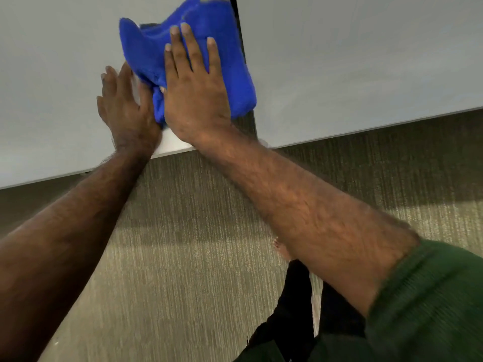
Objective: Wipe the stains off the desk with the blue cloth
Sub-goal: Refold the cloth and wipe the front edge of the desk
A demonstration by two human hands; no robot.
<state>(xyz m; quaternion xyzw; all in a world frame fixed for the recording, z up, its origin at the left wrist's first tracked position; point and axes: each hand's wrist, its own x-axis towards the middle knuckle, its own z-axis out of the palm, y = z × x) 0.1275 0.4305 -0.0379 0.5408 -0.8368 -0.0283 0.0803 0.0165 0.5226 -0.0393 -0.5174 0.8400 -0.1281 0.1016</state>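
A bright blue cloth lies bunched on the pale grey desk, over the dark gap between two desk tops. My right hand presses flat on the cloth, fingers spread. My left hand rests beside it on the desk, its fingers touching the cloth's left edge. The lower middle of the cloth is hidden under my right palm. No stain shows on the visible desk surface.
A second pale desk top adjoins on the right, with a dark gap between them. The desks' near edge runs across the frame above a ribbed grey-green carpet. My dark trousers and green sleeve fill the lower right.
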